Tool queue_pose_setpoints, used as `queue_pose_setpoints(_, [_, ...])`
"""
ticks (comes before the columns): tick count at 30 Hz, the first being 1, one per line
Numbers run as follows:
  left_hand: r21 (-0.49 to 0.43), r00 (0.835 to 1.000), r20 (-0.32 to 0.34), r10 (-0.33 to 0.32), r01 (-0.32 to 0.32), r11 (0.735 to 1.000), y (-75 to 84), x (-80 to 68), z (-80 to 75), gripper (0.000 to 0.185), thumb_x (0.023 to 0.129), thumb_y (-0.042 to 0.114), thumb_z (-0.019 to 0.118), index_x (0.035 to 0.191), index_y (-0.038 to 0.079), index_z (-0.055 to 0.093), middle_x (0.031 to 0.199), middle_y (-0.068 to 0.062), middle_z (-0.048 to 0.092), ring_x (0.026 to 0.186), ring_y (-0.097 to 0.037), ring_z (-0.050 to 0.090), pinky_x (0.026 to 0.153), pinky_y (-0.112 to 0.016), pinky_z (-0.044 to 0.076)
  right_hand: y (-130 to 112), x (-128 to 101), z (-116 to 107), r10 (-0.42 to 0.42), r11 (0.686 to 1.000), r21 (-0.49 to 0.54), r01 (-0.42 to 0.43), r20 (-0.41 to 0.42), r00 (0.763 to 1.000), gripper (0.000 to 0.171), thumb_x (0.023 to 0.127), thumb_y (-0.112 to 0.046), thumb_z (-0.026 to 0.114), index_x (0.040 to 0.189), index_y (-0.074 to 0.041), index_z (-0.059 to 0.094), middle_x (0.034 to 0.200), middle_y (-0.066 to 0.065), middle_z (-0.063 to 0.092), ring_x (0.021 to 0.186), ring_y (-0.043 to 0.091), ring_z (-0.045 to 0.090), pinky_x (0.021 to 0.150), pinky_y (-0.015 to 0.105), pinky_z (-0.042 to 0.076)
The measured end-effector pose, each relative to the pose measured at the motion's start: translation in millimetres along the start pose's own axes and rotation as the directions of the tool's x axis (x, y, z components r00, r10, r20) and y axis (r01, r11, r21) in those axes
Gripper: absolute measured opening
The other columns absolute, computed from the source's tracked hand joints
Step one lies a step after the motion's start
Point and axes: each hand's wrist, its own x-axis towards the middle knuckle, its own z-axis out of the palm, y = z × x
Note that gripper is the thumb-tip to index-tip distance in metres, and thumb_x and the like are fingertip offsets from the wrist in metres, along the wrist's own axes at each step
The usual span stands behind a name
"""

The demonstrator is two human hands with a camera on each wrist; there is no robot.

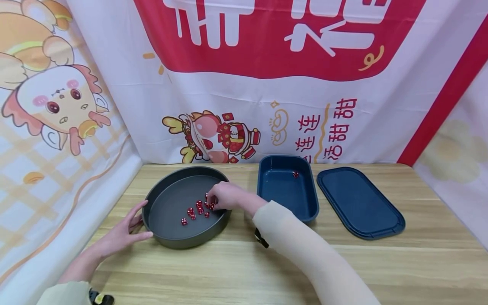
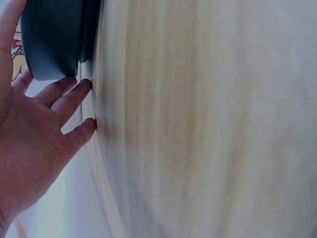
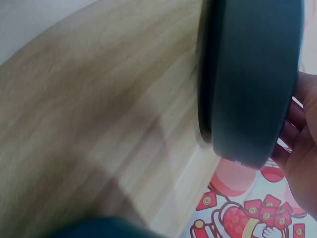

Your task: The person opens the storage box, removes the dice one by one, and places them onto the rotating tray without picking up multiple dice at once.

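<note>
A round dark grey pan (image 1: 166, 238) sits on the wooden table and holds several small red dice (image 1: 193, 212). My right hand (image 1: 223, 196) reaches over the pan's right rim, fingers curled down onto the dice at its right side, pinching one. My left hand (image 1: 127, 230) lies with straight fingers against the pan's left outer wall; the left wrist view shows those fingers (image 2: 67, 99) spread beside the pan (image 2: 49, 39). A dark blue rectangular box (image 1: 286, 212) stands right of the pan with one red die (image 1: 295, 174) inside. In the right wrist view the pan's wall (image 3: 252, 79) fills the frame beside my fingers (image 3: 302, 148).
A flat dark blue lid (image 1: 359, 202) lies right of the box. Printed cloth banners (image 1: 244, 84) wall in the table at the back and both sides. Bare wood (image 1: 244, 271) stretches across the table's front.
</note>
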Motion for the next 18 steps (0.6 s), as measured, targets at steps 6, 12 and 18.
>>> queue_pose_setpoints(6, [0.001,1.0,-0.004,-0.002,0.002,1.0,0.3,-0.5,-0.2,0.098,0.087,0.015,0.074,0.155,0.006,0.005,0.139,-0.047,0.024,0.125,-0.058,0.034,0.099,-0.057,0.033,-2,3,5,0.03,1.0,0.002,-0.03,0.013,0.999,0.012,0.088,-0.013,0.074,0.099,-0.015,0.075,0.088,-0.007,0.067,0.08,0.006,0.059,0.077,0.018,0.049])
queue_pose_setpoints(12, [0.001,1.0,-0.003,-0.002,0.002,1.0,1.2,-0.5,0.1,0.098,0.087,0.015,0.074,0.155,0.006,0.005,0.14,-0.047,0.024,0.126,-0.058,0.034,0.099,-0.058,0.033,0,0,3,0.047,0.997,0.061,-0.047,0.001,0.999,0.012,0.087,-0.012,0.075,0.099,-0.015,0.075,0.091,-0.006,0.068,0.081,0.005,0.06,0.078,0.019,0.051])
queue_pose_setpoints(18, [-0.001,1.0,-0.002,-0.002,0.002,1.0,1.4,-1.7,0.1,0.098,0.087,0.015,0.074,0.155,0.005,0.005,0.139,-0.048,0.024,0.125,-0.059,0.034,0.099,-0.059,0.033,6,-12,-13,0.026,0.992,0.125,-0.023,-0.021,0.999,0.016,0.089,-0.008,0.072,0.104,-0.01,0.074,0.096,-0.001,0.07,0.083,0.008,0.06,0.075,0.019,0.051])
